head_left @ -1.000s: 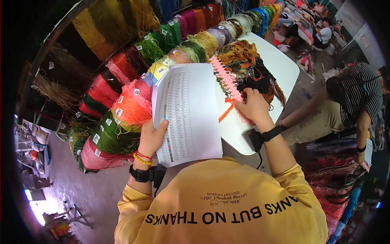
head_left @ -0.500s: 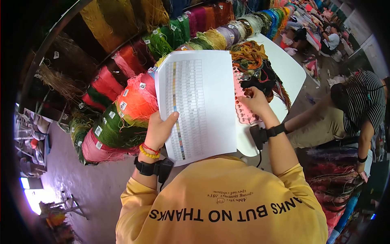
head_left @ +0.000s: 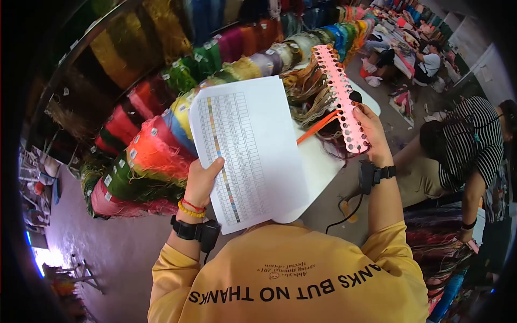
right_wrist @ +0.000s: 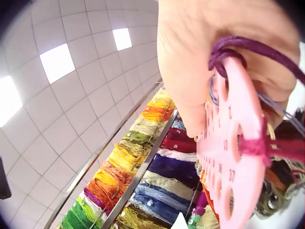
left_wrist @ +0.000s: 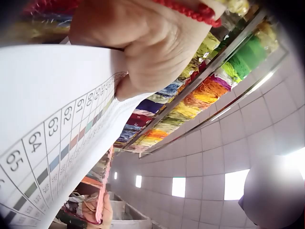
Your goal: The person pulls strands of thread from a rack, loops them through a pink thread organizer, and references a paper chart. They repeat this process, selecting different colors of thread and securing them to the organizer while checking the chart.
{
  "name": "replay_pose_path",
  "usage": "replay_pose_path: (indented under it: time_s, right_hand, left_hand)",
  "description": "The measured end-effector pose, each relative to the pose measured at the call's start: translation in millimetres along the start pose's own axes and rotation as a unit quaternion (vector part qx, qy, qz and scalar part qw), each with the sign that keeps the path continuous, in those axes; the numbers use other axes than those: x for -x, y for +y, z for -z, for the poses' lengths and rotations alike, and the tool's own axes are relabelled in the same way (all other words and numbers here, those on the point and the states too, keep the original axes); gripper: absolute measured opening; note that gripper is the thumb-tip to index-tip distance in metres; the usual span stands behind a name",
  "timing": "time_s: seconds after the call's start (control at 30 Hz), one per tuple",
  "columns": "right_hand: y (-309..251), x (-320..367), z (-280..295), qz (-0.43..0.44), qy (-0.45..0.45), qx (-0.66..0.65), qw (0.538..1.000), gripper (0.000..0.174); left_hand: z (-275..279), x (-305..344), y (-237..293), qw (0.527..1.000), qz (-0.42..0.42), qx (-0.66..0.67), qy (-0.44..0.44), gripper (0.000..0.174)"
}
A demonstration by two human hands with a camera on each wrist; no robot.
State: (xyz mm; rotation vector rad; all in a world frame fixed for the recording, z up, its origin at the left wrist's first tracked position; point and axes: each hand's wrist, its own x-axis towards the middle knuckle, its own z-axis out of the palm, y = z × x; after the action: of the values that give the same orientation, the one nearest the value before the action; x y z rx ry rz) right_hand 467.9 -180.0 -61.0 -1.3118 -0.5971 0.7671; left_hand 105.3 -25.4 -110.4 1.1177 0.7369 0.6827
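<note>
My left hand [head_left: 203,183] holds a sheaf of white paper [head_left: 269,140] at its left edge, thumb on the front. A printed table with a column of small colour swatches runs down the sheet. In my right hand [head_left: 371,129] is a long pink thread organizer [head_left: 342,97] with holes along both edges, lifted and tilted. Threads hang from its holes, among them an orange strand [head_left: 319,127]. The right wrist view shows printed numbers on the thread organizer [right_wrist: 228,152] and a purple thread [right_wrist: 257,45] looped through its end hole.
A white table [head_left: 318,177] lies under the paper and threads. Hanks of coloured yarn [head_left: 161,156] with white tags line a rack along the left and back. At the right, a person in a striped shirt [head_left: 474,134] bends over more yarn. Others sit farther back.
My right hand has lifted the pink thread organizer off the table, bringing its threads up with it. The left hand keeps hold of the paper, which has shifted slightly left.
</note>
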Motion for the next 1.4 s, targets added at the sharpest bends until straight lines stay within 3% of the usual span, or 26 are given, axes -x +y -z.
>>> replay_pose_path:
  time_s: [0.2,0.27,0.4,0.43,0.47,0.57,0.67,0.8,0.83,0.9,0.93,1.0,1.07,1.17,1.23,1.27,1.37,1.4]
  right_hand:
    - [-52,-38,52,0.066,-0.003,-0.002,0.998,0.027]
    - [-82,-63,71,0.119,-0.026,-0.003,0.993,0.03]
    - [-159,-106,90,0.121,-0.043,0.001,0.992,0.03]
    - [-176,-105,77,0.152,-0.005,0.016,0.988,0.03]
    - [-194,-119,78,0.155,-0.029,0.032,0.987,0.03]
    - [-239,-151,66,0.284,-0.137,0.062,0.947,0.028]
    - [-254,-84,-15,0.284,-0.131,0.024,0.949,0.022]
    - [-216,-85,-53,0.285,-0.195,-0.04,0.938,0.021]
    - [-190,-106,-40,0.248,-0.224,-0.013,0.942,0.027]
    - [-140,-79,-61,0.21,-0.231,-0.091,0.946,0.02]
    - [-110,-71,-62,0.195,-0.227,-0.069,0.952,0.02]
    - [-58,-33,-64,0.083,-0.268,-0.09,0.955,0.017]
    - [27,-37,-43,-0.002,-0.259,-0.035,0.965,0.019]
    - [98,-15,-31,-0.058,-0.261,0.026,0.963,0.021]
    - [95,2,-30,-0.128,-0.259,0.108,0.951,0.022]
    - [92,3,-32,-0.129,-0.255,0.109,0.952,0.022]
    - [90,3,-31,-0.136,-0.247,0.1,0.954,0.021]
    - [91,1,-30,-0.139,-0.25,0.091,0.954,0.022]
  left_hand:
    - [-57,-8,-4,0.999,-0.002,0.044,-0.024,0.034]
    - [-73,-7,-3,0.999,-0.004,0.048,-0.021,0.034]
    - [-92,-11,-8,0.998,-0.006,0.068,-0.005,0.034]
    - [-95,-12,-10,0.997,-0.004,0.074,0.0,0.034]
    - [-98,-12,-12,0.996,-0.005,0.084,0.005,0.034]
    - [-98,-16,-22,0.994,-0.002,0.105,0.025,0.034]
    - [-100,-17,-30,0.993,-0.007,0.097,0.063,0.033]
    - [-91,-19,-50,0.989,0.006,0.094,0.116,0.032]
    - [-88,-19,-56,0.987,0.011,0.091,0.129,0.032]
    - [-83,-20,-63,0.986,0.015,0.074,0.149,0.032]
    - [-81,-20,-64,0.985,0.015,0.062,0.157,0.032]
    - [-74,-21,-70,0.985,0.016,0.022,0.168,0.033]
    - [-74,-20,-69,0.985,0.009,0.011,0.172,0.033]
    - [-66,-24,-76,0.979,-0.027,-0.054,0.195,0.036]
    - [-58,-25,-81,0.963,-0.059,-0.127,0.23,0.04]
    - [-50,-23,-89,0.921,-0.087,-0.241,0.295,0.042]
    - [-58,-4,-75,0.837,-0.188,-0.34,0.385,0.046]
    - [-67,3,-67,0.836,-0.213,-0.322,0.39,0.038]
